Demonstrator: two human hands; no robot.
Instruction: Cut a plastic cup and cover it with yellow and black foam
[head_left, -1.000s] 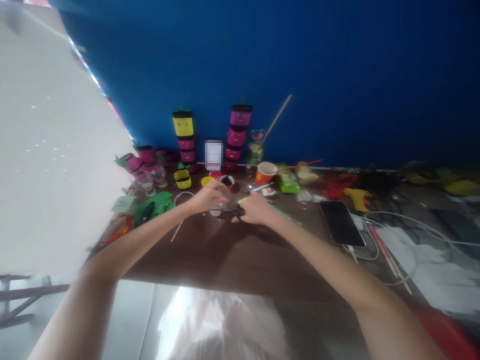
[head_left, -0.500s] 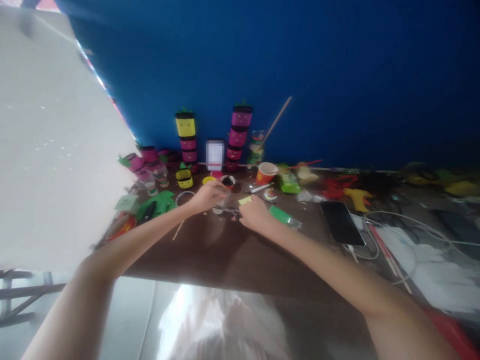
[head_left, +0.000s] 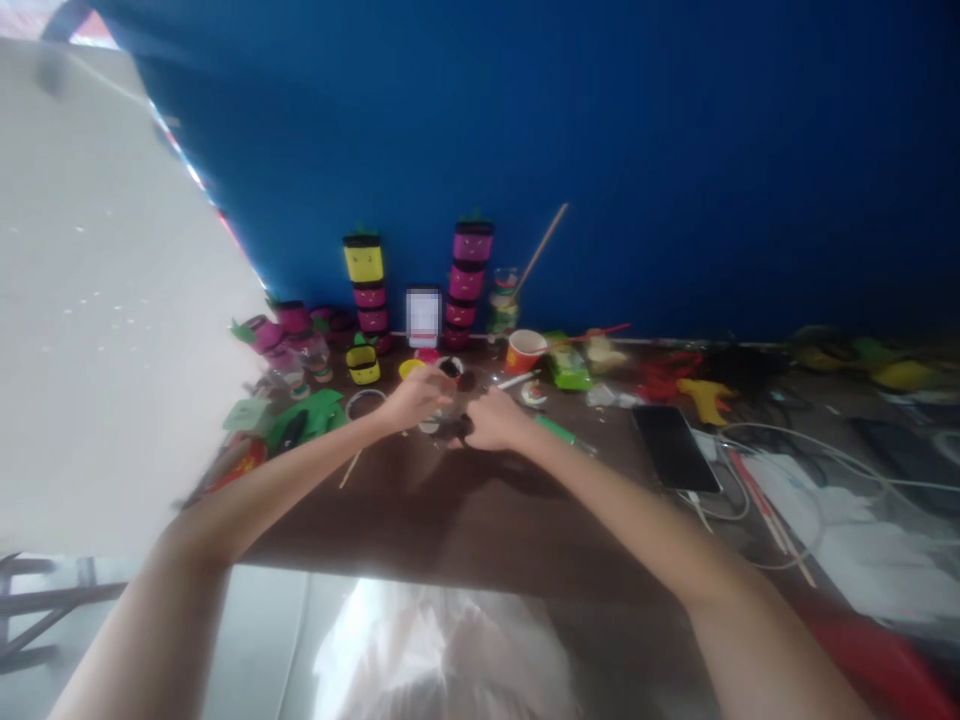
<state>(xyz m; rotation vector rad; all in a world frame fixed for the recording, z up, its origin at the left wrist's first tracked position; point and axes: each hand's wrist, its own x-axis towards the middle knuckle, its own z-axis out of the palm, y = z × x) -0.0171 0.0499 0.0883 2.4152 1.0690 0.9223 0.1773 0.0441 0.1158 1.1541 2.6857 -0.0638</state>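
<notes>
My left hand (head_left: 418, 397) is closed over the middle of the brown table (head_left: 390, 510), beside a small dark-mouthed cup (head_left: 451, 368); what its fingers pinch is too blurred to make out. Close on its right, my right hand (head_left: 493, 418) is closed too, with a dark shape at its fingertips that I cannot identify. A yellow round piece (head_left: 412, 368) lies just behind my left hand. Left of that hand are a tape ring (head_left: 366, 404) and a small yellow pot with a face (head_left: 363, 365). A white pen (head_left: 516, 381) lies behind my right hand.
Stacked yellow and magenta pots (head_left: 370, 298) and a magenta stack (head_left: 466, 285) stand at the blue wall, a lit phone (head_left: 424, 318) between them. An orange paper cup (head_left: 526, 351), a black phone (head_left: 676, 449), a yellow glue gun (head_left: 705, 398) and cables are on the right.
My right hand has moved slightly left, nearer my left hand. The yellow piece that showed at its fingers is no longer visible there. The whole view has shifted a little.
</notes>
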